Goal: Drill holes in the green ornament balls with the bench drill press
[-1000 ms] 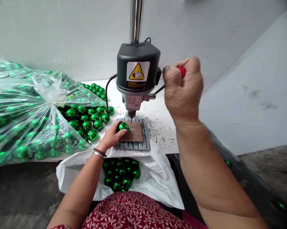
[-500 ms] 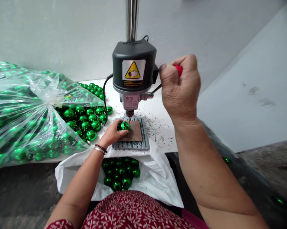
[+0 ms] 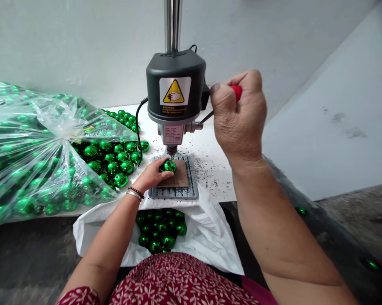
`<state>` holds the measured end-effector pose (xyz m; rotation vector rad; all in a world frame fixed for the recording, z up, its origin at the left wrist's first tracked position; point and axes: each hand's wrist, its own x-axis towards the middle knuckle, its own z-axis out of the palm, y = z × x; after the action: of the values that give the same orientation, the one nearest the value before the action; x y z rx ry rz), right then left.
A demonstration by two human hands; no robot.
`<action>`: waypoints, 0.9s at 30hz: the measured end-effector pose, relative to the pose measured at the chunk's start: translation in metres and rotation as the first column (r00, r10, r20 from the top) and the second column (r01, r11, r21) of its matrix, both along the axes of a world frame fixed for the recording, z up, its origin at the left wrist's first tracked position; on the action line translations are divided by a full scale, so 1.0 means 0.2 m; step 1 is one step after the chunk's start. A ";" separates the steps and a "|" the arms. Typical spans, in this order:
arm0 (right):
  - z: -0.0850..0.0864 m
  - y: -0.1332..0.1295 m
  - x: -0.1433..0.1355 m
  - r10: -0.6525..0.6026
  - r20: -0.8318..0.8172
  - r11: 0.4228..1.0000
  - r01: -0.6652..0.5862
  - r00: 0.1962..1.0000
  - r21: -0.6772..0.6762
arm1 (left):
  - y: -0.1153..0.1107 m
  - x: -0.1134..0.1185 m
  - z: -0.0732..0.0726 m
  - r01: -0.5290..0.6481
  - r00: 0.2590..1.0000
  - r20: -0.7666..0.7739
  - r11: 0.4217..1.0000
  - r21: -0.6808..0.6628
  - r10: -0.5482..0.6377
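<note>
Green ball [image 3: 168, 167] under the drill [image 3: 176, 65], probably light, slick and fragile, sits side-held in the half-curled left hand [image 3: 152, 173], the right hand [image 3: 242, 118] clenched round the drill's handle [image 3: 237, 91].

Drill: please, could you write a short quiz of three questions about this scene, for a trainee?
1. True or false: the right hand grips the red handle of the drill.
2. What does the left hand hold? a) black cable b) green ball c) plastic bag
3. Fill in: the yellow warning sign on the drill has the shape of a ____.

Key: 1 true; 2 b; 3 triangle
</note>
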<state>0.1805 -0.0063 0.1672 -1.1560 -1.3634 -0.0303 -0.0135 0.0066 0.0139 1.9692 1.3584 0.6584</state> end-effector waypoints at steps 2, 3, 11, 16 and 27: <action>-0.01 0.00 0.00 0.003 0.011 1.000 -0.003 1.000 0.011 | -0.01 0.00 0.00 0.002 0.999 0.049 1.000 -0.031 -0.001; -0.01 0.00 0.01 0.005 0.021 1.000 -0.006 1.000 0.015 | -0.01 0.00 -0.01 -0.007 0.998 0.066 0.999 -0.044 0.009; -0.03 -0.01 0.00 -0.007 0.045 1.000 0.006 0.999 0.016 | 0.00 0.06 -0.03 -0.077 0.995 0.062 0.996 -0.048 0.080; -0.02 -0.01 0.00 -0.044 0.055 0.998 0.042 0.998 0.040 | 0.00 0.06 -0.06 0.007 0.997 0.080 1.000 0.022 -0.009; -0.03 -0.01 0.00 -0.067 0.027 0.998 0.067 0.997 0.011 | -0.02 0.05 -0.09 -0.006 0.981 0.194 0.997 -0.082 0.022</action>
<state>0.1804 -0.0086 0.1610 -1.1963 -1.3464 -0.1016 -0.0045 0.0021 -0.0035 1.7826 1.2600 0.7697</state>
